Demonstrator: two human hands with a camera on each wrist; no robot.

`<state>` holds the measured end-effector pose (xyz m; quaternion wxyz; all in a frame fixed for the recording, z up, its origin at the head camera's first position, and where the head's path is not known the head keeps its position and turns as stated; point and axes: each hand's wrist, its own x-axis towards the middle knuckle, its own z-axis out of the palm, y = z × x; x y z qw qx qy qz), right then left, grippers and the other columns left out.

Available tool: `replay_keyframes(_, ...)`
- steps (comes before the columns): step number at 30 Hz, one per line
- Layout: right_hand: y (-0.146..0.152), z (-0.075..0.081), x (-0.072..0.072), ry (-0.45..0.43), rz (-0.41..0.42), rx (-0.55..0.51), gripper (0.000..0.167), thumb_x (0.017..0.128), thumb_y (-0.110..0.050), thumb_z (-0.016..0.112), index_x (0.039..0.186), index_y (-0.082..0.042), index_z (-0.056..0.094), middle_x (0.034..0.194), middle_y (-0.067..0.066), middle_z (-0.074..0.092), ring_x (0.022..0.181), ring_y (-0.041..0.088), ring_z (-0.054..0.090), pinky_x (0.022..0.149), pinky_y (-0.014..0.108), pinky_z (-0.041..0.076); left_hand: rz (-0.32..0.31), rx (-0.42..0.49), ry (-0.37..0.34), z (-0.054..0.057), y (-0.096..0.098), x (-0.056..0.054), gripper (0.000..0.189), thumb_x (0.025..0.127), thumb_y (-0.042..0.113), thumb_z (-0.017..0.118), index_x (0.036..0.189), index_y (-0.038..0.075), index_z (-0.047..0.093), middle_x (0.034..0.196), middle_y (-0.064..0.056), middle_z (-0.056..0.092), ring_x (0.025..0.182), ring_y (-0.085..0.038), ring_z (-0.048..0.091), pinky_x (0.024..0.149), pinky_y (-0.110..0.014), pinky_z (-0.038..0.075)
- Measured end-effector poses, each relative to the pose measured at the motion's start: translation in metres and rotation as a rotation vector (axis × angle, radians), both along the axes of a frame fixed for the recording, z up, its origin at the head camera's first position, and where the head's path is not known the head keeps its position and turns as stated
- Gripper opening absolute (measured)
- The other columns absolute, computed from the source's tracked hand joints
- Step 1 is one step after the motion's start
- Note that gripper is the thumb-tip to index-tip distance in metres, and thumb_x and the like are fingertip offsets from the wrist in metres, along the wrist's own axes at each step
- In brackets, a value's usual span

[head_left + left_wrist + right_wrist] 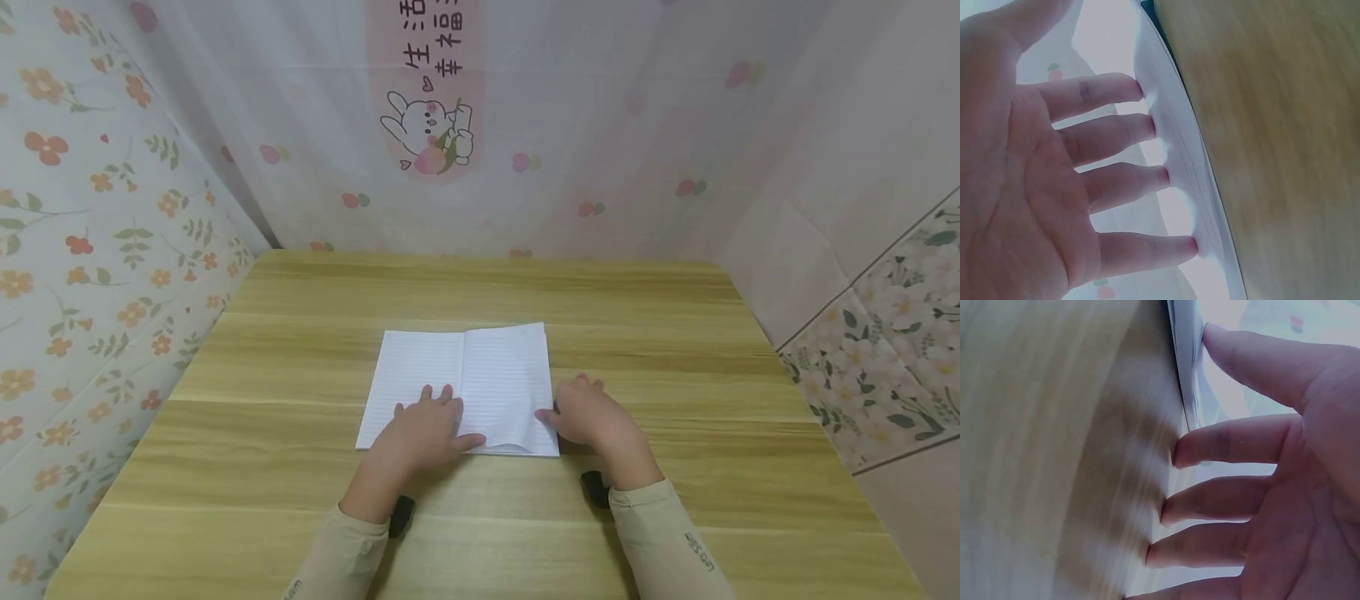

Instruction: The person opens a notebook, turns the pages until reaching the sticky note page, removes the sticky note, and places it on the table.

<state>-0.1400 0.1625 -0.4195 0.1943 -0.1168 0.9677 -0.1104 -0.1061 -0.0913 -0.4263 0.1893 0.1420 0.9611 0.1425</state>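
Observation:
An open notebook [502,367] with white lined pages lies on the wooden table. My left hand [423,429] rests on its left page and the centre fold, fingers spread, thumb across the lower part of the right page. In the left wrist view those fingertips [1161,177] touch the paper. At the notebook's right edge is my right hand [588,412]. Its thumb [1235,353] touches the page edge in the right wrist view, while the other fingers reach down to the table beside the notebook. The right page bulges slightly near its bottom edge.
The wooden tabletop [480,292] extends around the notebook on every side. Behind it hangs a pale curtain [600,150] with a rabbit print; a floral curtain [112,250] hangs at the left. Black wrist devices [596,489] sit under both wrists.

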Motion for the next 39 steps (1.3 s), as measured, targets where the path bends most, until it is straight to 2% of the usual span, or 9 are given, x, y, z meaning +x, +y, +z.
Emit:
replay_keyframes(6, -0.001, -0.003, 0.0, 0.052, 0.037, -0.013, 0.048, 0.103, -0.035, 0.069, 0.069, -0.003, 0.061, 0.102, 0.036, 0.074, 0.132, 0.069, 0.052, 0.113, 0.08, 0.037, 0.005, 0.001, -0.005, 0.002, 0.003, 0.0, 0.088, 0.093, 0.071, 0.066, 0.145, 0.001, 0.06, 0.165, -0.023, 0.046, 0.155, -0.051, 0.04, 0.111, -0.082, 0.038)
replay_keyframes(13, -0.005, -0.004, 0.001, 0.051, -0.018, 0.006, 0.05, 0.102, -0.043, 0.068, 0.078, 0.0, 0.07, 0.13, 0.047, 0.062, 0.127, 0.078, 0.047, 0.104, 0.08, 0.045, 0.026, -0.007, 0.005, 0.001, 0.007, 0.003, 0.099, 0.09, 0.074, 0.069, 0.152, -0.002, 0.053, 0.166, -0.024, 0.044, 0.156, -0.052, 0.036, 0.112, -0.082, 0.037)
replay_keyframes(21, -0.001, -0.006, 0.0, 0.061, -0.005, -0.037, 0.047, 0.103, -0.046, 0.067, 0.107, 0.0, 0.072, 0.12, 0.03, 0.073, 0.124, 0.061, 0.056, 0.108, 0.074, 0.044, 0.036, -0.001, 0.004, 0.0, 0.008, 0.005, 0.07, 0.106, 0.05, 0.057, 0.153, -0.002, 0.05, 0.168, -0.024, 0.042, 0.158, -0.052, 0.033, 0.113, -0.083, 0.035)
replay_keyframes(23, 0.003, -0.006, -0.002, 0.061, -0.001, -0.044, 0.048, 0.104, -0.05, 0.064, 0.1, -0.004, 0.072, 0.104, 0.023, 0.074, 0.107, 0.05, 0.063, 0.096, 0.062, 0.053, 0.024, 0.02, 0.0, 0.0, 0.005, 0.004, 0.064, 0.109, 0.044, 0.052, 0.154, -0.002, 0.05, 0.168, -0.024, 0.041, 0.158, -0.052, 0.032, 0.114, -0.083, 0.033)
replay_keyframes(26, 0.009, -0.006, -0.005, 0.054, 0.013, -0.059, 0.055, 0.106, -0.056, 0.057, 0.082, -0.008, 0.067, 0.083, 0.013, 0.067, 0.084, 0.034, 0.061, 0.079, 0.047, 0.054, 0.01, 0.059, -0.013, -0.002, 0.001, 0.002, 0.059, 0.111, 0.037, 0.047, 0.154, -0.002, 0.048, 0.169, -0.024, 0.039, 0.159, -0.053, 0.03, 0.116, -0.084, 0.03)
replay_keyframes(28, 0.013, -0.005, -0.006, 0.053, 0.032, -0.08, 0.058, 0.109, -0.055, 0.051, 0.074, -0.01, 0.064, 0.077, 0.009, 0.063, 0.084, 0.029, 0.061, 0.082, 0.045, 0.053, 0.006, 0.079, -0.022, -0.004, -0.002, 0.001, 0.058, 0.112, 0.034, 0.044, 0.156, -0.003, 0.045, 0.17, -0.024, 0.037, 0.16, -0.052, 0.028, 0.117, -0.084, 0.028)
replay_keyframes(32, 0.016, -0.002, -0.004, 0.039, 0.06, -0.099, 0.053, 0.113, -0.046, 0.047, 0.085, -0.007, 0.069, 0.091, 0.013, 0.07, 0.107, 0.036, 0.063, 0.1, 0.056, 0.051, 0.031, 0.126, -0.034, -0.005, -0.004, 0.001, 0.06, 0.11, 0.027, 0.039, 0.16, -0.007, 0.037, 0.17, -0.025, 0.038, 0.161, -0.05, 0.026, 0.119, -0.082, 0.025)
replay_keyframes(36, 0.013, -0.001, 0.0, 0.008, 0.041, -0.051, 0.042, 0.105, -0.041, 0.066, 0.085, -0.004, 0.067, 0.096, 0.019, 0.065, 0.112, 0.047, 0.061, 0.097, 0.059, 0.051, 0.117, 0.21, -0.001, -0.004, -0.003, 0.001, 0.062, 0.108, 0.027, 0.041, 0.16, -0.007, 0.034, 0.157, -0.031, 0.051, 0.152, -0.051, 0.044, 0.117, -0.079, 0.033)
replay_keyframes(39, 0.009, -0.001, 0.003, 0.005, 0.022, -0.026, 0.039, 0.1, -0.037, 0.075, 0.087, -0.001, 0.066, 0.103, 0.024, 0.063, 0.115, 0.056, 0.059, 0.096, 0.062, 0.052, 0.234, 0.265, 0.096, -0.002, -0.002, 0.002, 0.068, 0.109, 0.034, 0.05, 0.162, -0.004, 0.028, 0.131, -0.036, 0.067, 0.117, -0.049, 0.07, 0.099, -0.067, 0.054)
